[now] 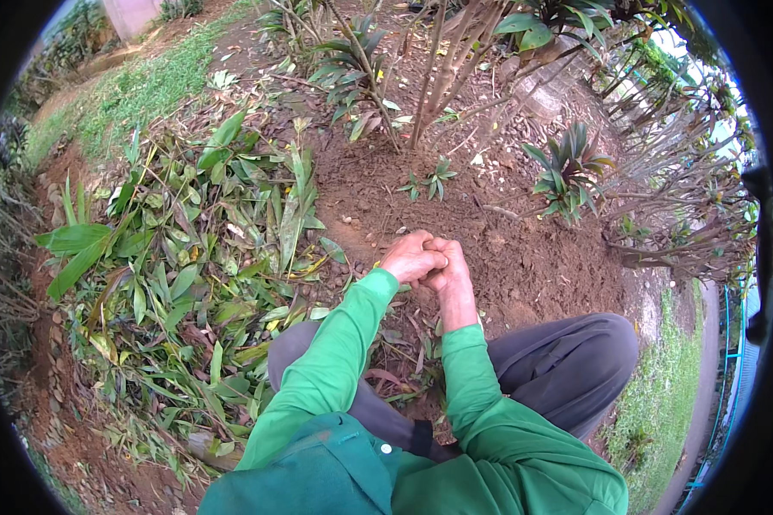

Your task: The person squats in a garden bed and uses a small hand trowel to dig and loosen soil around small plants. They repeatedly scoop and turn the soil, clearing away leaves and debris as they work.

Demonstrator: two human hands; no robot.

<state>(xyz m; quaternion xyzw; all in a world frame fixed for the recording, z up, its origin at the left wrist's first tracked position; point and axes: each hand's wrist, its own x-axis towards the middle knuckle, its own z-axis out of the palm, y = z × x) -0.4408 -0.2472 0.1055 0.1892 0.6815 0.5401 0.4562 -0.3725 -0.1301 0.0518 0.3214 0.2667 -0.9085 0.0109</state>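
My left hand (410,257) and my right hand (451,268) are pressed together low over bare brown soil (507,257), fingers curled in. What lies between them is hidden, so I cannot tell if they hold anything. Both forearms wear green sleeves (343,343) and come up from the lower edge. I am squatting, with grey trousers (567,369) at both knees. A small green seedling (429,182) stands in the soil just beyond the hands.
A heap of cut green leaves and stalks (189,257) lies to my left. Shrub stems (438,77) rise ahead, and a spiky dark-leaved plant (569,172) stands to the right. Grass strips (129,94) run at far left and lower right.
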